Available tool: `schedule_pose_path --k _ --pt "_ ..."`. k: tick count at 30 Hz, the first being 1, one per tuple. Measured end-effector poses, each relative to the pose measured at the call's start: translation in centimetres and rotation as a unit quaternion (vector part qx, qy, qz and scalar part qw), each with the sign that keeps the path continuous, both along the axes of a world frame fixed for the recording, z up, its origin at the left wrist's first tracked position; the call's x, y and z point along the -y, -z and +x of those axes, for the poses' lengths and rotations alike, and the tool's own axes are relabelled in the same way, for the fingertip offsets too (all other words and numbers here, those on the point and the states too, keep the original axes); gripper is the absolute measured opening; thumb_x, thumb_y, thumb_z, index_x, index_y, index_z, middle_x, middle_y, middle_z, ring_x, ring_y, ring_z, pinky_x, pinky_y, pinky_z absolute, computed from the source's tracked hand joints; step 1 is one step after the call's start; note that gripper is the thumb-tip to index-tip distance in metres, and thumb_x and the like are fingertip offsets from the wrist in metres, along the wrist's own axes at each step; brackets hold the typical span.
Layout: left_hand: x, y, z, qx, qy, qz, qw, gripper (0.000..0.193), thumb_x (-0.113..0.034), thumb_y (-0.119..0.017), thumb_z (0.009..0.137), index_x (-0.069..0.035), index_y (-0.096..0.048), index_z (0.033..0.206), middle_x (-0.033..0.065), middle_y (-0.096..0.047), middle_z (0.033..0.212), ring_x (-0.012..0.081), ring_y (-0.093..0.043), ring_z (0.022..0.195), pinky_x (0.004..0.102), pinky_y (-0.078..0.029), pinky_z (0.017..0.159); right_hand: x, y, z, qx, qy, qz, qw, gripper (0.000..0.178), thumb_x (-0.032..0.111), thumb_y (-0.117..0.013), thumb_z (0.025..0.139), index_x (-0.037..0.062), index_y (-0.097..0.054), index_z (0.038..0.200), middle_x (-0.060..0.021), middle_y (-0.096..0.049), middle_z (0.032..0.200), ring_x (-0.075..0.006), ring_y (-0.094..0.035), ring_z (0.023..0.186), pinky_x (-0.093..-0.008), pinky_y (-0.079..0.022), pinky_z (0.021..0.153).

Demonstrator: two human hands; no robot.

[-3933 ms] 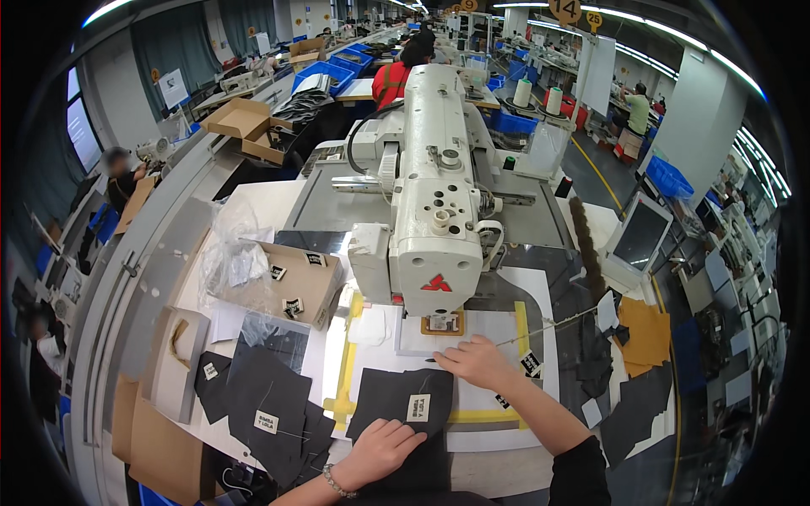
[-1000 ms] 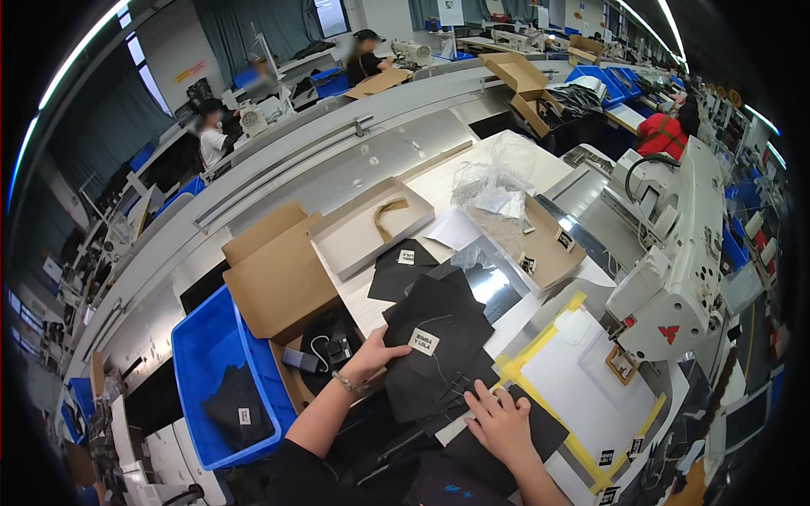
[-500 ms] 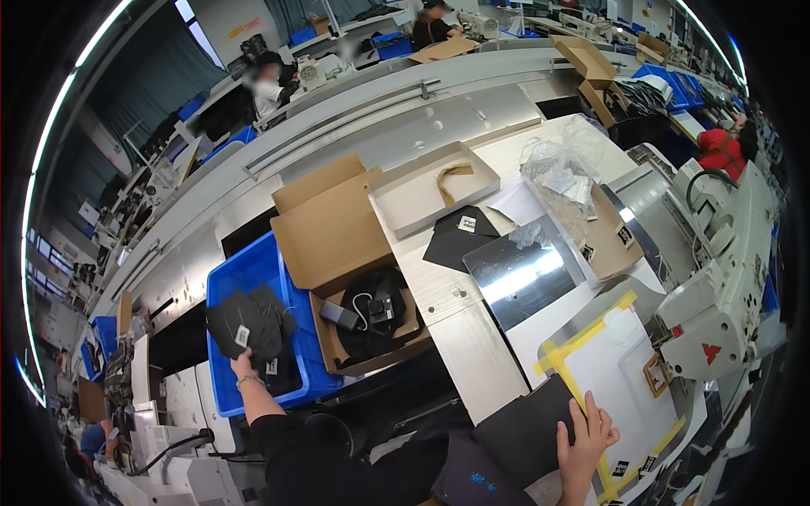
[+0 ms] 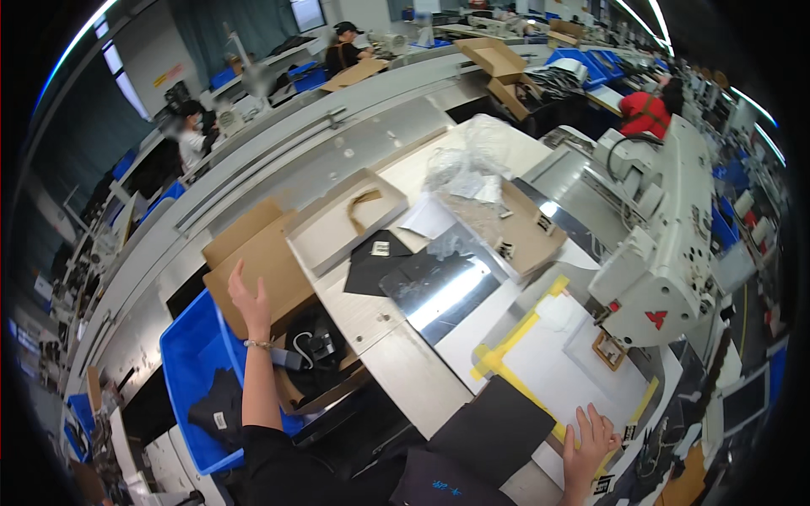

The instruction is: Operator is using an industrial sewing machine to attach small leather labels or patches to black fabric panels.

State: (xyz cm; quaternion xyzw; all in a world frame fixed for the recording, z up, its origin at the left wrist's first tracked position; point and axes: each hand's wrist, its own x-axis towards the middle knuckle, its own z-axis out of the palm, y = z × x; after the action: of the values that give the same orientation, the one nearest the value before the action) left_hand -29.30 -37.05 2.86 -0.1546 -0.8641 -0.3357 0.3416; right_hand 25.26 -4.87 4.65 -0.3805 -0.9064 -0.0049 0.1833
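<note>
My left hand [image 4: 251, 302] is raised in front of the open cardboard box, its fingers spread and nothing in them. Below it, dark fabric pieces [image 4: 211, 406] with a small white label lie in the blue bin [image 4: 187, 341]. My right hand [image 4: 591, 440], fingers apart, rests at the near edge of a white template sheet [image 4: 548, 350] bordered with yellow tape. Just left of that hand lies a flat dark fabric panel [image 4: 494, 430], partly over the tape. Another dark labelled piece [image 4: 371, 268] lies farther back on the table.
A sewing machine head [image 4: 662, 274] stands over the sheet's right side, with a small brown frame [image 4: 608, 349] under it. A shiny metal plate [image 4: 443, 282], a shallow tray [image 4: 312, 240], clear plastic wrap [image 4: 472, 160] and a cardboard box holding black gear [image 4: 316, 341] surround the work area.
My left hand has let go of the dark labelled pieces, which now lie in the blue bin, and has risen toward the cardboard box. The view has turned right; my right hand stays by the sheet.
</note>
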Motion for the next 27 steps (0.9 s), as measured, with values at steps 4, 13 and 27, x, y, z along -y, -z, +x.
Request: schedule_pose_path --k 4,13,27 --pt "-20.4 -4.5 8.4 0.077 0.414 -0.002 0.907 0.042 -0.006 -0.068 0.078 -0.005 -0.059 0.12 0.0136 -0.062 0.117 0.0327 -0.055 0.113 0.0414 -0.038 0.099 -0.3 0.6 2.6 -0.04 0.072 0.031 0.996 0.025 0.01 -0.07 0.078 0.0087 -0.068 0.102 -0.0009 -0.068 0.105 -0.0208 -0.054 0.103 -0.04 -0.026 0.092" --pt "-36.4 -0.8 24.7 0.071 0.727 -0.227 0.644 0.031 -0.006 -0.069 0.075 -0.009 -0.065 0.106 0.0067 -0.061 0.098 0.0246 -0.057 0.098 0.0369 -0.044 0.087 0.4 1.9 4.6 -0.022 0.166 0.059 0.984 0.021 0.012 -0.073 0.077 0.0145 -0.071 0.098 0.0032 -0.069 0.097 -0.0149 -0.057 0.097 -0.0418 -0.026 0.091" --pt "-44.4 0.6 22.2 0.12 0.671 -0.237 0.692 0.031 -0.004 -0.068 0.075 -0.01 -0.064 0.106 0.0076 -0.06 0.1 0.0279 -0.054 0.104 0.0394 -0.039 0.087 0.9 2.1 -0.9 -0.122 0.087 -0.037 0.988 0.022 0.015 -0.074 0.075 0.0194 -0.073 0.096 0.004 -0.065 0.103 -0.0133 -0.058 0.092 -0.0372 -0.028 0.084"
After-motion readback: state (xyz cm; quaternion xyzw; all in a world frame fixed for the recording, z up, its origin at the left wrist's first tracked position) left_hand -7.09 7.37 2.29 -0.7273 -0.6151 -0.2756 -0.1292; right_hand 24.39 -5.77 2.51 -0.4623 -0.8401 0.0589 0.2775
